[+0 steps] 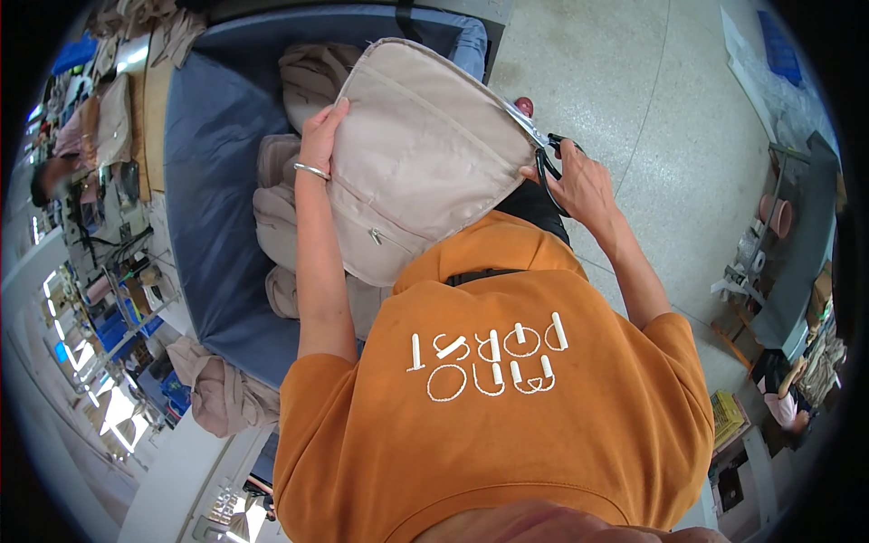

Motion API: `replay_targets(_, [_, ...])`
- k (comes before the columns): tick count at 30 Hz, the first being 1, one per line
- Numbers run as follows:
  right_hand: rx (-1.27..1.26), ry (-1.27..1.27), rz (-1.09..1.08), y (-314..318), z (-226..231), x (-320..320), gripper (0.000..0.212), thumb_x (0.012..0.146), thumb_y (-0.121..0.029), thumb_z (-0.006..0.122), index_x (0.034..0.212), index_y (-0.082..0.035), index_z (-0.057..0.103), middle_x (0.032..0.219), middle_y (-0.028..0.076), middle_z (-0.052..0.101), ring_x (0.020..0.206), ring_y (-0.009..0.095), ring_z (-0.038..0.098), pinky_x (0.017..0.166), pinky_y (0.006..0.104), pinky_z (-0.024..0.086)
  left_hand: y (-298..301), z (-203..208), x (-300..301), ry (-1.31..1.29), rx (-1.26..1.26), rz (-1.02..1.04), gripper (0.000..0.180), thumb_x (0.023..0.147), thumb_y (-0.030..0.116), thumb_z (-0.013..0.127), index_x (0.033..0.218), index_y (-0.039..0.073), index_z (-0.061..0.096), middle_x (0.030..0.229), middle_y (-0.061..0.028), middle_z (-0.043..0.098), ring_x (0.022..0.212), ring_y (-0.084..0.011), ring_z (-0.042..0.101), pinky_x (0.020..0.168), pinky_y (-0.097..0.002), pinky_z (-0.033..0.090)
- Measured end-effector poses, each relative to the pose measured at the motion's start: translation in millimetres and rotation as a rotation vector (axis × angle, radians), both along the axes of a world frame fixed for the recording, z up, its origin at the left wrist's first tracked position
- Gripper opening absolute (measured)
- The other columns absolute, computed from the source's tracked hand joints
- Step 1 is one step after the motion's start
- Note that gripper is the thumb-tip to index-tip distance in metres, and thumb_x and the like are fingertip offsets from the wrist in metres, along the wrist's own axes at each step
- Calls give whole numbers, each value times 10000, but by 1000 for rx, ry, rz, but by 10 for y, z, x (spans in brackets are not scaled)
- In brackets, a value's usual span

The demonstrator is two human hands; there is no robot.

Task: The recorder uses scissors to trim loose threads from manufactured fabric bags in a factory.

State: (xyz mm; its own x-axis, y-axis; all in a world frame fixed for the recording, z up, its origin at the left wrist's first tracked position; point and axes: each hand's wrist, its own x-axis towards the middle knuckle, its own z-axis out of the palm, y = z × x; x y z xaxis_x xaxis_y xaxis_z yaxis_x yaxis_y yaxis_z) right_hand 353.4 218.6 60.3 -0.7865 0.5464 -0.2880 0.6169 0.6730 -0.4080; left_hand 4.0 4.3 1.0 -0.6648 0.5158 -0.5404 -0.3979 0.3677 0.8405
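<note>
A beige fabric bag [425,136] with a seamed edge and a small zipped pocket spans the space between my hands, tilted over my lap. My left hand [319,140] is closed on its left edge, thumb on the face of the cloth. Black-handled scissors [547,172] are gripped in my right hand [582,185], their metal blades lying along the bag's right edge. Whether the blades cut into anything there cannot be made out. My right fingertips also meet the bag's lower right edge.
A large bin with blue fabric walls [213,226] stands in front and to the left, holding several beige bags [276,217]. More beige cloth [217,389] hangs by its near corner. Grey floor [615,81] lies to the right, with a pink bucket [776,215] beyond. Other people appear near the rims.
</note>
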Motion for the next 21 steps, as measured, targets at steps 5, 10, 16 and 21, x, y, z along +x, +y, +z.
replay_targets(5, [-54, -54, -75, -45, -73, 0, 644, 813, -631, 625, 827, -4, 485, 672, 190, 633, 629, 381, 653, 549, 422, 502, -6, -24, 0, 4, 28, -3, 375, 859, 320, 727, 1027, -14, 700, 887, -21, 688, 743, -78, 607, 671, -207, 470])
replay_targets(10, [49, 52, -44, -12, -74, 27, 645, 799, -634, 638, 829, -9, 484, 663, 189, 629, 633, 386, 650, 546, 423, 502, -20, -53, -15, -5, 10, -5, 369, 859, 319, 728, 1020, -12, 701, 882, -18, 686, 740, -78, 606, 669, -207, 470])
replay_targets(16, [17, 14, -21, 29, -67, -60, 650, 795, -636, 639, 816, -5, 488, 650, 191, 623, 630, 391, 639, 552, 441, 495, -21, -16, -3, 7, -3, -3, 369, 856, 322, 729, 1009, -12, 703, 870, -16, 684, 732, -76, 602, 666, -208, 469])
replay_targets(21, [-122, 43, -68, -5, -140, -108, 645, 809, -628, 629, 800, 5, 506, 633, 211, 607, 637, 413, 628, 554, 458, 479, -47, -68, 41, 52, -4, 43, 349, 865, 310, 718, 976, -20, 706, 847, -6, 676, 737, -73, 580, 678, -210, 457])
